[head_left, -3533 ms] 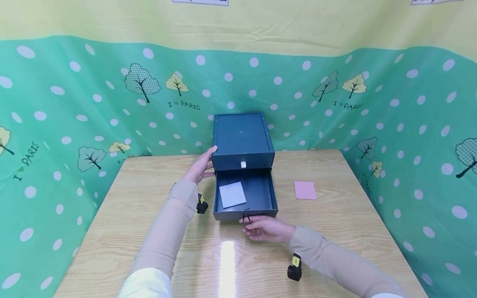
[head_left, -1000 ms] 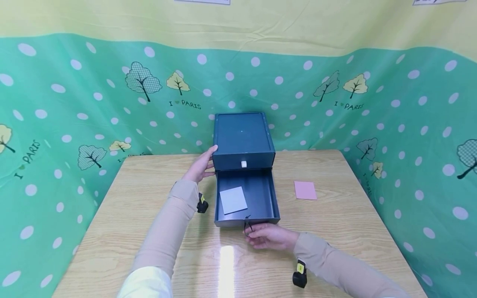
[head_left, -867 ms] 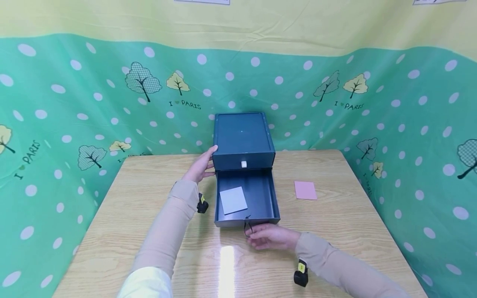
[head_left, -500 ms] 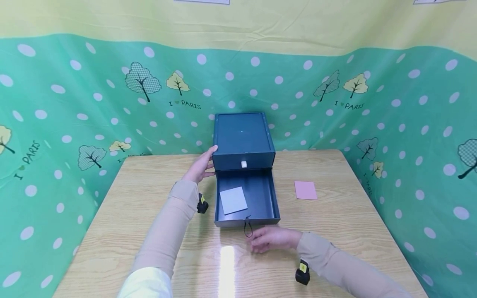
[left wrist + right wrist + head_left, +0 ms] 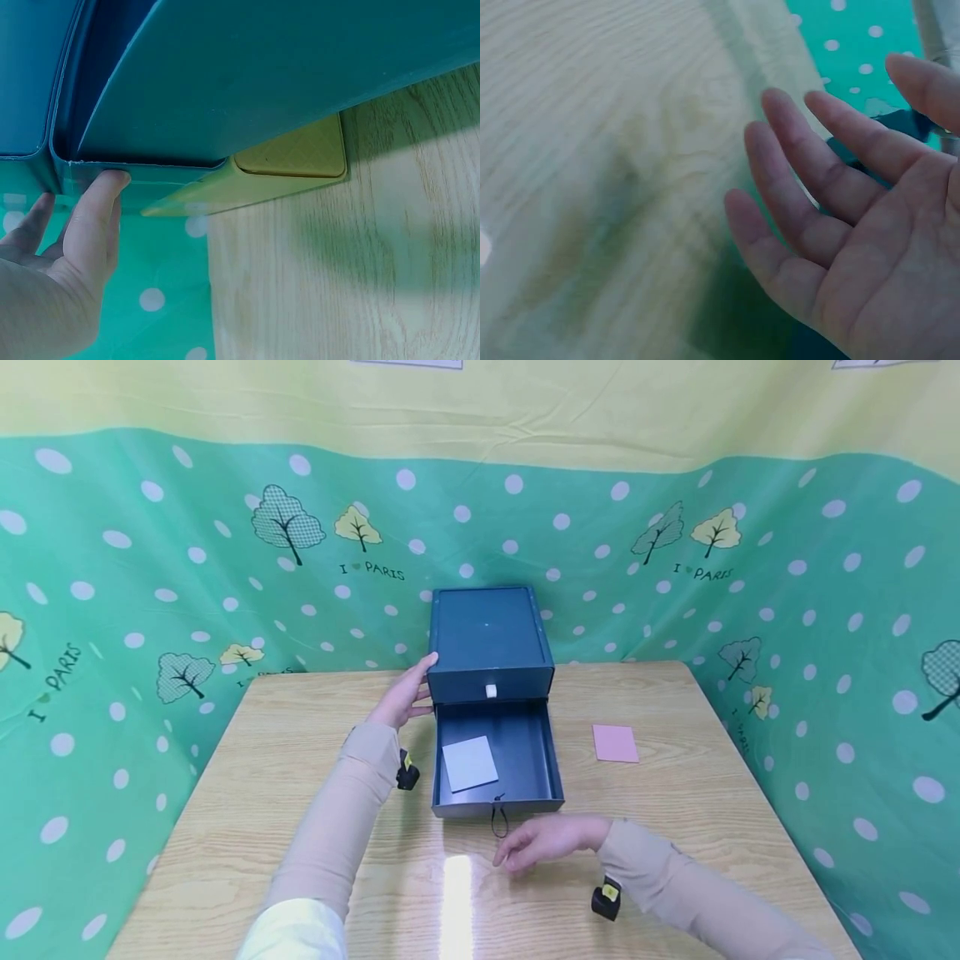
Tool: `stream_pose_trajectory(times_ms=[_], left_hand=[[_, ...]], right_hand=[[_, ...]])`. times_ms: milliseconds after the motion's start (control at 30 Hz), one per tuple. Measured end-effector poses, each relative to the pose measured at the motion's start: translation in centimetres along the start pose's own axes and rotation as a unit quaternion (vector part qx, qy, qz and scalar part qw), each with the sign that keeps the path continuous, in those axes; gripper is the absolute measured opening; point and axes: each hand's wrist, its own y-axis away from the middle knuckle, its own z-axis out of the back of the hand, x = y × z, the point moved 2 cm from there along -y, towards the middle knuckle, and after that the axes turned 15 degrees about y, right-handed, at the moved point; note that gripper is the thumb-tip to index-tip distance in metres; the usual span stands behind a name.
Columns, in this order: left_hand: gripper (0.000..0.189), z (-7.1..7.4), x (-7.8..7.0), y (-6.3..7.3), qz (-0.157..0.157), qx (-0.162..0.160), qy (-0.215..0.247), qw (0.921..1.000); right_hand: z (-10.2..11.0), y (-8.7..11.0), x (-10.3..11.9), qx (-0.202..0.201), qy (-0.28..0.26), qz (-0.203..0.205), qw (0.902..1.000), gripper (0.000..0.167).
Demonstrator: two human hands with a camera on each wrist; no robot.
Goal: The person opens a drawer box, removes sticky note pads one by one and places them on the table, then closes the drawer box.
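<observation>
A dark blue two-tier drawer box (image 5: 487, 631) stands at the back of the table, its lower drawer (image 5: 525, 756) pulled out. In that drawer's left half lies a pale blue square pad of notes (image 5: 470, 764). My left hand (image 5: 403, 697) rests against the box's left side; in the left wrist view the thumb touches its edge (image 5: 139, 174). A thin black cord loop (image 5: 500, 822) hangs from the drawer front. Just right of and below the loop is my right hand (image 5: 551, 842), apart from it and holding nothing. Loosely bent fingers (image 5: 810, 165) show in the right wrist view.
A pink square note (image 5: 615, 743) lies on the wooden table (image 5: 675, 802), right of the drawer. The upper drawer has a white knob (image 5: 491, 691). Under the drawer, a yellow piece (image 5: 296, 150) shows. Polka-dot cloth (image 5: 337, 610) hangs around the table.
The lower drawer has come further toward me, carrying the pale pad. My right hand has since let go of the cord loop and drawn slightly down from it. The left hand stays put.
</observation>
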Motion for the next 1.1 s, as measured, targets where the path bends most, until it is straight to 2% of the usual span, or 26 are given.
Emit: stream_pose_trajectory(times_ms=[100, 200, 400, 667, 833, 1100], left_hand=[[0.089, 0.0, 0.0, 0.0, -0.001, 0.0, 0.001, 1.0], [0.088, -0.1, 0.0, -0.1, -0.002, 0.003, 0.001, 1.0], [0.086, -0.1, 0.0, -0.1, -0.002, 0.005, 0.002, 1.0], [0.086, 0.0, -0.1, -0.4, 0.0, 0.01, 0.006, 0.9999], [0.086, -0.1, -0.2, -0.2, -0.002, 0.006, 0.006, 1.0], [0.086, -0.1, 0.0, -0.1, -0.003, 0.002, 0.004, 1.0]], right_hand=[[0.9, 0.4, 0.7, 0.011, 0.018, 0.012, 0.9997, 0.032], [2.0, 0.8, 1.4, 0.011, 0.013, 0.025, 0.9996, 0.035], [4.0, 1.1, 2.2, -0.022, 0.019, 0.048, 0.9984, 0.037], [6.1, 1.0, 2.8, -0.017, -0.019, 0.079, 0.9965, 0.038], [7.5, 1.0, 3.3, -0.038, -0.012, 0.073, 0.9965, 0.039], [9.4, 0.1, 3.5, -0.083, -0.034, 0.07, 0.9935, 0.038]])
